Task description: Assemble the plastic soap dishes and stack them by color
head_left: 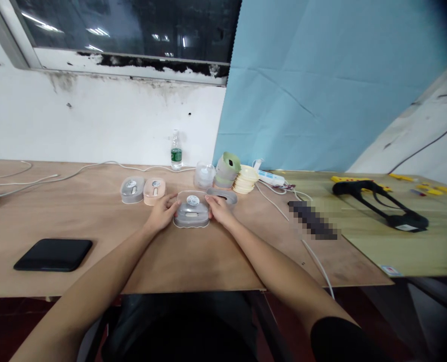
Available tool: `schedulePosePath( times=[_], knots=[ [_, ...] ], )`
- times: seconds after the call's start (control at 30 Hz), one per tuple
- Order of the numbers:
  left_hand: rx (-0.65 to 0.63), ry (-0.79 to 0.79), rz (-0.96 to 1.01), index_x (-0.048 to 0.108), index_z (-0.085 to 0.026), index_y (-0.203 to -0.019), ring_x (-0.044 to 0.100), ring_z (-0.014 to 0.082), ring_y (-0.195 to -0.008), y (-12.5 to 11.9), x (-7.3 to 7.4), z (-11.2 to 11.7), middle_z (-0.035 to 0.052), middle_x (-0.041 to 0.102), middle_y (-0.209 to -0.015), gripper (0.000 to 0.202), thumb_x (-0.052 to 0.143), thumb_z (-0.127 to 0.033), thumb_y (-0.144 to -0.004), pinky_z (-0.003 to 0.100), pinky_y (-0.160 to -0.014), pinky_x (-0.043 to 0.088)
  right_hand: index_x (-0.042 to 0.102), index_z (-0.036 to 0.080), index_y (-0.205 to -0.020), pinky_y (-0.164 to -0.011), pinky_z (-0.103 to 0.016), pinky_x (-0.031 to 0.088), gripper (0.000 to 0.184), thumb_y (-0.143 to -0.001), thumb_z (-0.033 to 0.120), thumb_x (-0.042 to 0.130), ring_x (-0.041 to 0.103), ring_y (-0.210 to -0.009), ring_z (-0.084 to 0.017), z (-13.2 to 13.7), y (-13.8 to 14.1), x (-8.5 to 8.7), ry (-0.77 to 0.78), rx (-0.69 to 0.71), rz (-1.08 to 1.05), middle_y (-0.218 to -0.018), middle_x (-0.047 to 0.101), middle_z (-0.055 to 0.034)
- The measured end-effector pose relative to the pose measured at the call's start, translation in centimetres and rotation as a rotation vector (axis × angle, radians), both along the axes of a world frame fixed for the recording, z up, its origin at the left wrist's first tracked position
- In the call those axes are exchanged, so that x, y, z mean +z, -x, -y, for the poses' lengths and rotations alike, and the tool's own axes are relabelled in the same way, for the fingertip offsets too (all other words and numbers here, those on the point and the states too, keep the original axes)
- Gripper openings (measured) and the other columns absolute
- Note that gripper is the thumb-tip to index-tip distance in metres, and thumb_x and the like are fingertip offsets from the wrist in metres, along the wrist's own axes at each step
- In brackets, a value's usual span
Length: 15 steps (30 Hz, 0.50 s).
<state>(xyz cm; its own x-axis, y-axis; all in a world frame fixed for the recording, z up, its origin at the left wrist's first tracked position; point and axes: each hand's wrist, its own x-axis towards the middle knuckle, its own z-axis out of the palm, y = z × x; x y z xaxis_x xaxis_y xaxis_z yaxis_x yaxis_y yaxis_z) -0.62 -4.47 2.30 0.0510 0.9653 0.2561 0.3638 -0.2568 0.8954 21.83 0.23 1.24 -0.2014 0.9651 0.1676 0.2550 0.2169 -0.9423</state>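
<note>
At far left, a black tablet (53,255) flat on the wooden table (201,264); farther back, a grey case (130,193) and, just beside it, a peach case (151,197); then the left hand (165,211), curled against the left end of a clear-topped box (191,217), with a water bottle (176,156) standing by the wall behind; the box itself directly between both hands, straight ahead, apparently with its long axis running side to side, one hand to each end and neither plainly nearer; cannot tell whether resting on the wood or slightly raised; behind it, clear cups (204,176); next, the right hand (219,208), pinching the right end, thumb uppermost, fingertips partly hidden; just beyond, a grey ring (229,196), a green-rimmed pot (226,173), a yellow stack (245,180) and a power strip (271,178); at far right, well apart, a black frame (397,221)
</note>
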Motion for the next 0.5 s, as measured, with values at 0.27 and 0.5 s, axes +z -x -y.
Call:
schedulePosePath(
  times=[0.27,0.5],
  knots=[
    [0.057,0.013,-0.394,0.063,-0.016,-0.096,0.062,0.0202,-0.073,1.5,-0.4,-0.6,0.0054,0.068,-0.079,0.049,0.044,-0.059,-0.084,0.029,-0.064,0.046,0.055,0.019,-0.064,-0.040,-0.022,0.029,0.046,-0.085,0.058,0.043,0.044,-0.036,-0.011,0.1,0.0,-0.1,0.012,0.042,0.262,-0.037,0.043,0.0053],
    [0.013,-0.042,-0.464,0.059,-0.016,-0.106,0.060,0.0194,-0.071,1.7,-0.3,-0.5,0.0032,0.064,-0.076,0.053,0.042,-0.061,-0.085,0.029,-0.063,0.044,0.065,0.017,-0.085,-0.043,-0.021,0.032,0.040,-0.086,0.051,0.045,0.046,-0.041,-0.010,0.4,-0.5,0.5,0.013,0.103,0.302,-0.044,0.049,0.0049]
  ],
)
